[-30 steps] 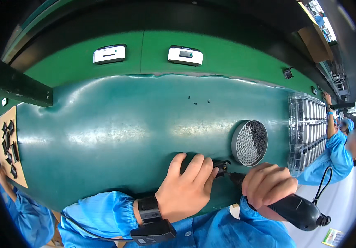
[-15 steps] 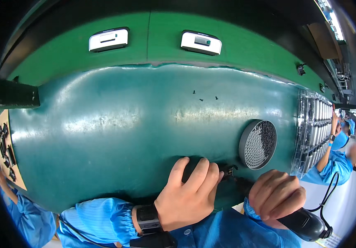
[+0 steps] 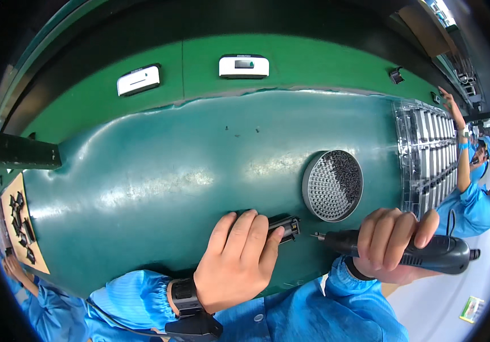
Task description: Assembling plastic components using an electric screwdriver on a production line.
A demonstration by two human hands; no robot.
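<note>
While the left hand lies over a black part just below the centre of the head view, its fingers are bent down and its thumb presses near the right end, so the grip is nearly closed with the part held beneath. The right hand, at the lower right, is wrapped firmly round a black driver, whose tip points left at the part, near it but apart.

Both work above a green mat that fills the middle of the frame; it is glossy, with pale streaks of reflected light and a wavy far edge. Three dark bits lie at its upper centre. Right of centre stands a round grey dish, its upper right side covered with small dark pieces. Clear trays of white pieces line the right edge, and a tan board with black parts sits at the far left.

Across the top, a brighter green strip bears two white devices. A green post juts in at the left. In the upper right corner is a brown carton; below, a co-worker in blue raises an arm. Pale floor shows at the lower right.
</note>
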